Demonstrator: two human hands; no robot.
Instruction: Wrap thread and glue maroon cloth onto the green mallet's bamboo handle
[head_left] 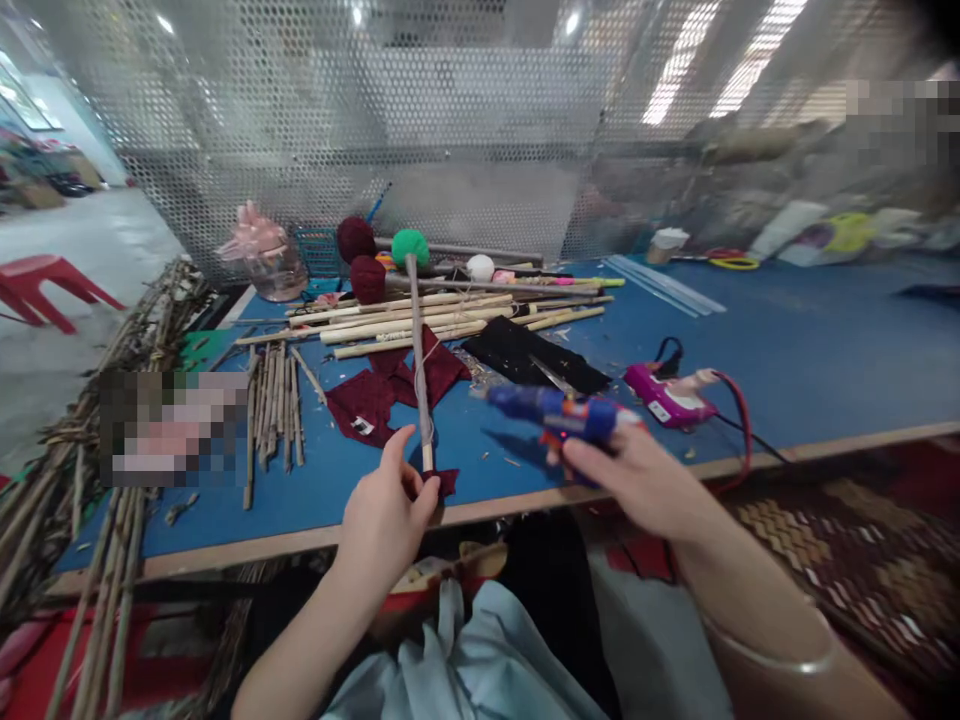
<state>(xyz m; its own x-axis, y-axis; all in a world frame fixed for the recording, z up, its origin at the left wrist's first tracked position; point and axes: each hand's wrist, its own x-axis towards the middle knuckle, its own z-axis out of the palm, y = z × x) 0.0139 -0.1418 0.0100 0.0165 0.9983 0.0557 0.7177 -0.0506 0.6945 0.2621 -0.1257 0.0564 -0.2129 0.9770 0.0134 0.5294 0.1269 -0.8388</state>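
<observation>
My left hand (390,505) is closed near the table's front edge, thumb and fingers at the near end of a stick (419,340). A small scrap of dark red cloth (448,482) wraps or lies at that end. The stick points away from me, its far end by a green ball (410,247). In my right hand (634,475) is a blue glue gun (555,410), slightly blurred, its nozzle turned left toward the stick, apart from it. Larger dark red cloth pieces (360,405) lie under and beside the stick. Black cloth (532,355) with scissors (551,375) lies beyond the glue gun.
Peeled sticks (427,320) lie across the table (810,370), with short twigs (276,400) at left. Dark red balls (356,240) and a white ball (481,268) sit behind. A purple device (667,395) with a cord is at right. Perforated metal (487,130) stands behind; branch bundles (112,400) line the left.
</observation>
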